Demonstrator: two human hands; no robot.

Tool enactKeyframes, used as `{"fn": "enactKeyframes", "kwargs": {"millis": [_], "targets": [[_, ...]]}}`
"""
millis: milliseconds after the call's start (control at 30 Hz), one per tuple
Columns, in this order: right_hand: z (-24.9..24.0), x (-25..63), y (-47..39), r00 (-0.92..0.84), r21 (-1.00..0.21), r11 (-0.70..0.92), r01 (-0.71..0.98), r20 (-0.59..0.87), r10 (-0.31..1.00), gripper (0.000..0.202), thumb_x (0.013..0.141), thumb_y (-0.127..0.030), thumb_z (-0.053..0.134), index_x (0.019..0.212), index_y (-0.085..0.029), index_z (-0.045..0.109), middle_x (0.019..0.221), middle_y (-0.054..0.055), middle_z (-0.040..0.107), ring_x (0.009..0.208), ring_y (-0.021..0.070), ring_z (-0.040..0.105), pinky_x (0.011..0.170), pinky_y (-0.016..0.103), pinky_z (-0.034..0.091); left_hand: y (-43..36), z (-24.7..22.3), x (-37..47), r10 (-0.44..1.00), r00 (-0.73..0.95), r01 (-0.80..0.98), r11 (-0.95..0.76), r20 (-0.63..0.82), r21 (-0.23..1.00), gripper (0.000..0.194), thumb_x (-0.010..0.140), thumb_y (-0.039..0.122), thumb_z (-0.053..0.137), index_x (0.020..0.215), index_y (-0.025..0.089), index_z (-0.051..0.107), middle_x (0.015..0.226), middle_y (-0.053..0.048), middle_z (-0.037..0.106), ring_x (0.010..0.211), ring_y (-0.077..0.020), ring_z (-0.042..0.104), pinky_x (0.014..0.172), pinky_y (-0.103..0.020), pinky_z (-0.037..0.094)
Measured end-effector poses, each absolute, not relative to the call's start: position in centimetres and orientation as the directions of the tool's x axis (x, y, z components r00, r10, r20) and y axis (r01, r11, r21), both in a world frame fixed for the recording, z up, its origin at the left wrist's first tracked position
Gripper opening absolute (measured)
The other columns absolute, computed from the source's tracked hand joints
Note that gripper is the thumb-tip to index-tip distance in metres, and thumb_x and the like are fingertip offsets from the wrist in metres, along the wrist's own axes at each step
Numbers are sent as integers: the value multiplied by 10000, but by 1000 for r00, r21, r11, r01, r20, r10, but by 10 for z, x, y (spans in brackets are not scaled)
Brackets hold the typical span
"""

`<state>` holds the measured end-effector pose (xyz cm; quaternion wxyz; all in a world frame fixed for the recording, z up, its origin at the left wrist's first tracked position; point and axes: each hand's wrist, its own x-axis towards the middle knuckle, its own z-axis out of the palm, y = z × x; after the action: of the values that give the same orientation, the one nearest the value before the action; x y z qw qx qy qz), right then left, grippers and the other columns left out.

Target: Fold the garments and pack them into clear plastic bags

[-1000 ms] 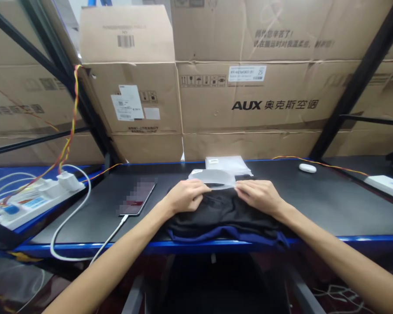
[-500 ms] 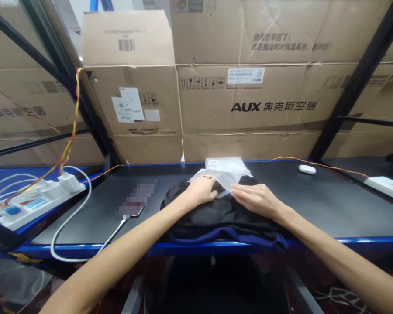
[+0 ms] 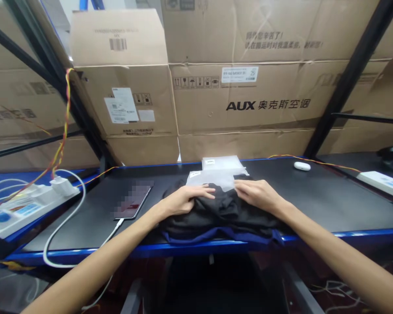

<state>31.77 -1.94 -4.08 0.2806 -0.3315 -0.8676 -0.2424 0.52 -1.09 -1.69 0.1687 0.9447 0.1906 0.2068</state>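
Note:
A heap of black fabric (image 3: 216, 213) with a dark blue edge lies at the front of the black table. On its far side rests a translucent white bag (image 3: 209, 178) with a small label, and another white packet (image 3: 223, 164) lies just behind. My left hand (image 3: 185, 198) is on the fabric at the bag's near left edge, its fingers apart and stretched to the right. My right hand (image 3: 255, 194) has its fingers pinched on the bag's right edge, over the fabric.
A phone (image 3: 134, 203) on a white cable lies at the left. Power strips stand at the far left (image 3: 29, 205) and right (image 3: 384, 183). A small white case (image 3: 301, 166) sits at the back right. Cardboard (image 3: 242, 109) and dark posts rise behind.
My left hand has moved left and its fingers have spread, off the bag's edge. The bag lies flatter, its label now showing, and more black fabric shows between my hands. The view has shifted slightly.

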Motion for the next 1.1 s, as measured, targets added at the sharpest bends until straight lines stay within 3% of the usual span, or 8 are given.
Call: {"fn": "enactKeyframes", "kwargs": {"millis": [100,267,400,633,800,933,1100], "targets": [[-39,317,-19,-626,249,650,718,641,445,183,933,-153,522,981,-200,692,1090,77,756,962,196,726,766,255,581,-21,-17,-2,423,862,289,-863,280,415,795,585,-51,394,1266,273,644,1449,14,531,1415,-246,402,1170,-459,358],[-38,307,-20,-667,321,631,707,600,442,383,917,-130,533,1289,-191,601,1339,112,636,1227,246,606,880,339,585,-25,-18,-1,410,867,278,-870,283,408,821,554,-10,440,1304,272,621,1466,2,510,1421,-274,391,1169,-477,351],[-36,302,-13,-746,367,694,619,551,374,368,930,-65,477,1239,-176,642,1243,92,699,1177,213,642,895,308,577,-25,-19,0,420,862,290,-867,282,405,826,544,-4,435,1299,269,629,1457,1,520,1417,-264,398,1166,-462,362],[-23,321,37,-594,213,605,767,591,546,336,901,-70,505,1129,-184,724,1175,92,730,992,222,728,846,299,586,-24,-24,-1,446,845,324,-865,294,383,813,545,-5,431,1276,277,647,1430,0,549,1408,-255,411,1143,-452,395],[-31,341,69,-427,38,486,873,540,725,325,859,-110,549,1090,-204,757,1157,75,733,1011,253,723,913,345,560,-23,-26,1,473,820,331,-851,322,408,792,570,-7,451,1289,271,630,1407,0,575,1392,-231,441,1149,-409,393],[-40,348,74,-386,-6,459,889,530,755,308,828,-121,565,1054,-176,766,1063,89,762,971,269,734,890,364,570,-22,-26,4,525,784,367,-822,331,436,834,557,-19,430,1322,265,601,1373,11,607,1362,-202,481,1143,-360,403],[-37,349,65,-352,-53,465,884,581,734,345,888,-181,506,1155,-200,724,1192,65,721,1090,237,691,956,349,546,-20,-18,9,556,768,438,-818,317,373,770,548,-19,427,1232,244,664,1285,12,671,1228,-186,607,1072,-293,462]]}}
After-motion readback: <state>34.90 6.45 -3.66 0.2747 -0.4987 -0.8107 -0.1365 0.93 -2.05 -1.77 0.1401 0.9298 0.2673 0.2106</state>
